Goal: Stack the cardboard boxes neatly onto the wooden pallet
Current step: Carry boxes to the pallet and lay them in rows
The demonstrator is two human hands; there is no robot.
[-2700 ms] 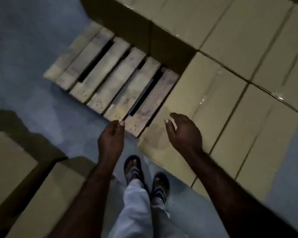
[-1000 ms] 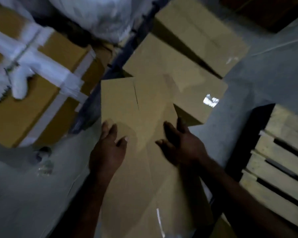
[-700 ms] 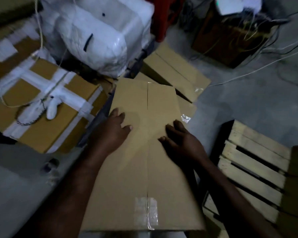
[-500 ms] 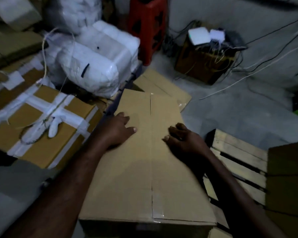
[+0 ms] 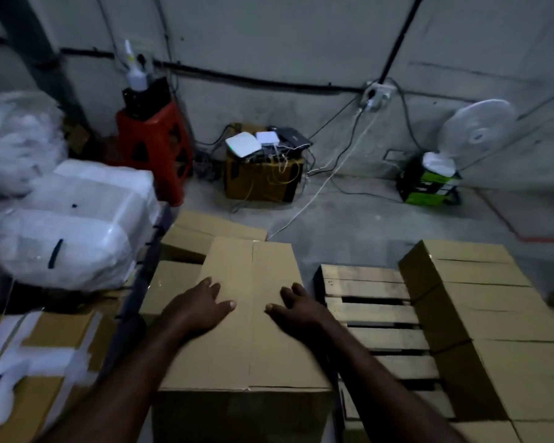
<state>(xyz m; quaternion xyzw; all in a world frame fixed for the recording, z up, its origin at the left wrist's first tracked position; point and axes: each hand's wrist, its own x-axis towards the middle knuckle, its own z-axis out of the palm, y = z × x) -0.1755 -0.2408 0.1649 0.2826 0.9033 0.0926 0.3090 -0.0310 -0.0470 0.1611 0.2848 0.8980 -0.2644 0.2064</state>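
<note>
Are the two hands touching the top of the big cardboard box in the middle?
Touching. The head view shows the left hand and right hand lying flat on the cardboard box top, fingers spread, no gap visible beneath them.

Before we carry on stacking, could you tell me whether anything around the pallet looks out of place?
Yes: a loose white cable trails from the wall socket across the floor to the cardboard boxes left of the pallet, where feet might catch it.

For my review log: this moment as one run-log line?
left hand: flat on cardboard box top | right hand: flat on same top | wooden pallet: right of box, near slats bare | stacked boxes: on pallet's right side
</note>
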